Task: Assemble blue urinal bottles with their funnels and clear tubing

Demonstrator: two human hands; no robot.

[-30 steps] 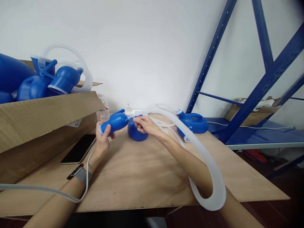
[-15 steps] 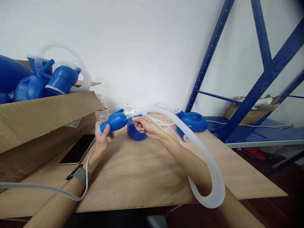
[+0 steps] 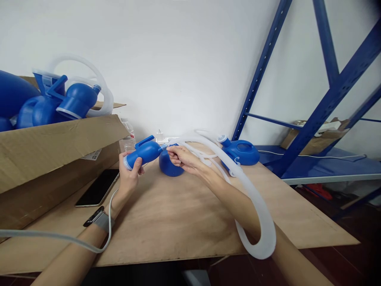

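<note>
My left hand (image 3: 128,171) is closed round a blue plastic funnel piece (image 3: 144,153), held above the wooden table (image 3: 178,222). My right hand (image 3: 182,157) pinches the end of a wide translucent white hose (image 3: 256,202) at the funnel's narrow tip. The hose arcs over my right forearm and loops down past the table's front edge. Behind my hands a blue rounded container (image 3: 169,167) stands on the table. A second blue container with a handle (image 3: 241,153) lies further right, with thin white tubing beside it.
A large cardboard box (image 3: 56,155) at the left holds several blue containers (image 3: 62,105) and hoses. A dark phone (image 3: 97,187) lies beside it, and a thin grey cable (image 3: 59,238) crosses my left wrist. A water bottle (image 3: 129,137) stands at the wall. Blue shelving (image 3: 315,119) rises at the right.
The blue funnel piece has tipped up slightly in my left hand. The hose loop has drawn a little to the left. My hands stay in the same place.
</note>
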